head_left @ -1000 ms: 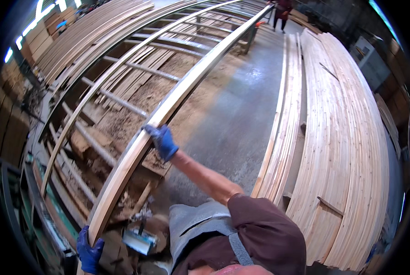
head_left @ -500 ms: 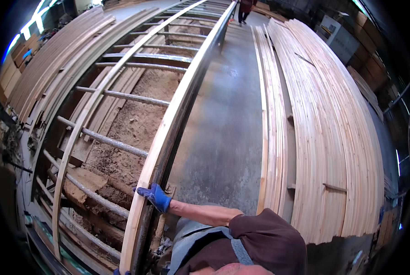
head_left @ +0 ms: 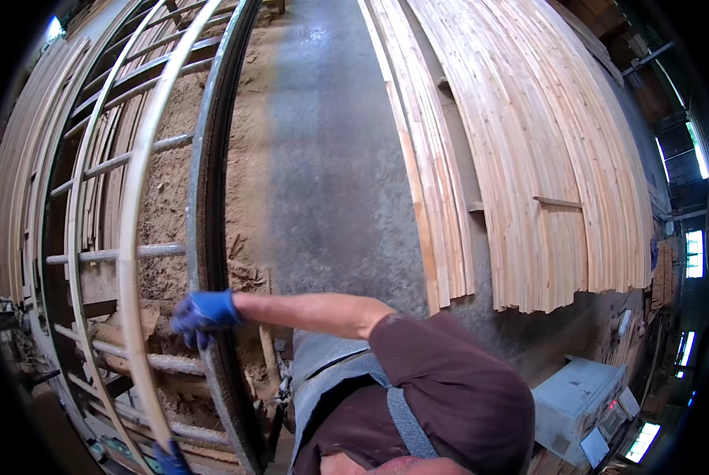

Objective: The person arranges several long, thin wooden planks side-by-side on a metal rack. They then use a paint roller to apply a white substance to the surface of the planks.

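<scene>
A long pale wooden strip point(head_left: 133, 237) lies lengthwise across the metal rollers, bowed by the lens. At its near end, low in the picture, my left hand point(head_left: 171, 459) in a blue glove is closed around it; part of that hand is cut off by the edge. My right hand point(head_left: 204, 313), also blue-gloved, is stretched out over the dark metal side rail point(head_left: 204, 198). Its fingers are loosely apart and point toward the strip, with a gap between them. A second pale strip point(head_left: 76, 237) rests farther left on the rollers point(head_left: 160, 251).
Sawdust and bark point(head_left: 168, 190) cover the ground under the rollers. To the right, beyond a concrete floor strip point(head_left: 330, 158), lie long stacked boards point(head_left: 520, 158) and a narrower stack point(head_left: 421, 158). A grey machine cabinet point(head_left: 580, 404) stands at lower right. More boards point(head_left: 22, 158) lie far left.
The strip has gone from the side rail leftward onto the rollers. My right hand has let go of it and moved left. The view has swung round, bringing the cabinet into sight.
</scene>
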A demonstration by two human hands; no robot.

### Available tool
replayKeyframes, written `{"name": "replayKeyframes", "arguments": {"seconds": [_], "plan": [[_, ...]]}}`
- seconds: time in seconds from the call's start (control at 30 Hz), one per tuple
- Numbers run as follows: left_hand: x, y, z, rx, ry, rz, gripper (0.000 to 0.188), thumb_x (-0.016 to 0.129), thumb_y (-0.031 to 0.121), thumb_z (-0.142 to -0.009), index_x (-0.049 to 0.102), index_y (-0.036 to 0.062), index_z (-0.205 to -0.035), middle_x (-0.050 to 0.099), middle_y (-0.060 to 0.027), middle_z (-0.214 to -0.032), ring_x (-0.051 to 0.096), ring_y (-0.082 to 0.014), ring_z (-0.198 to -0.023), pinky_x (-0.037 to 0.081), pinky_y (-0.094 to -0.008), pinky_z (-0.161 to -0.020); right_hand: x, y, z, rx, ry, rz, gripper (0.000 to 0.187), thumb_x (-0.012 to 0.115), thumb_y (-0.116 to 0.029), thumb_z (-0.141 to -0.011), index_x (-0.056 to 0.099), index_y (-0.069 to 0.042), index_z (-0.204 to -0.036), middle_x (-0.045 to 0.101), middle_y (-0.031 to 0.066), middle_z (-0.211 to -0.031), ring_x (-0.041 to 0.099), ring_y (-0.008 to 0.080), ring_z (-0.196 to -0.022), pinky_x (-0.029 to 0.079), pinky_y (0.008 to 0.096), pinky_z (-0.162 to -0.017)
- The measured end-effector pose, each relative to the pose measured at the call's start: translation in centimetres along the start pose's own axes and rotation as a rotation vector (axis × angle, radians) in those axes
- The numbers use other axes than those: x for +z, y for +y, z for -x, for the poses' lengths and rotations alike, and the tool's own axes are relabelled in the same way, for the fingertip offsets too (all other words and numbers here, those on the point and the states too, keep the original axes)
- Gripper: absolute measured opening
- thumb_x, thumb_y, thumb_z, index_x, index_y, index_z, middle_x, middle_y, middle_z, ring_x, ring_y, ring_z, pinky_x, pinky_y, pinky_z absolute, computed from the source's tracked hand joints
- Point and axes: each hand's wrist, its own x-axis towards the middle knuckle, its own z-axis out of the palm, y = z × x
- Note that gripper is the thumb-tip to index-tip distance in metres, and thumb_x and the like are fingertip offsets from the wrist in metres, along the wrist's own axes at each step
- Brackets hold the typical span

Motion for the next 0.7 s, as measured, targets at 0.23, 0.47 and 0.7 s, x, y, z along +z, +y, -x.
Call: {"name": "replayKeyframes", "arguments": {"seconds": [0.23,0.47,0.7], "plan": [[2.5,5.2,-11.6,-0.029,0.121,-0.218,0.059,0.059,0.041,-0.095,0.053,-0.0070,-0.130,0.055,-0.0278,-0.133,0.052,-0.0403,-0.124,0.040,-0.0423,-0.104,-10.6,20.2,21.5,0.213,0.616,0.008,0.033,0.067,-0.019,-0.090,0.063,-0.009,-0.121,0.070,0.0047,-0.099,0.066,0.0129,-0.076,0.056,0.0270,-0.065],[9.8,31.5,-4.6,0.644,0.149,0.318,0.043,0.062,0.020,-0.096,0.055,-0.0043,-0.131,0.061,-0.0211,-0.127,0.061,-0.0295,-0.113,0.046,-0.0375,-0.101,-16.9,42.2,55.9,0.213,1.522,-0.984,0.029,0.049,-0.032,-0.094,0.064,-0.012,-0.110,0.070,0.0167,-0.089,0.066,0.0330,-0.064,0.053,0.0451,-0.057],[26.4,54.7,12.9,1.094,-0.631,0.036,0.028,0.068,0.011,-0.084,0.066,-0.0017,-0.109,0.070,-0.0186,-0.105,0.069,-0.0307,-0.093,0.054,-0.0367,-0.086,-14.2,52.1,67.6,0.350,1.666,-0.983,0.026,0.050,-0.031,-0.093,0.065,-0.014,-0.105,0.070,0.0163,-0.087,0.066,0.0312,-0.063,0.052,0.0420,-0.055]]}}
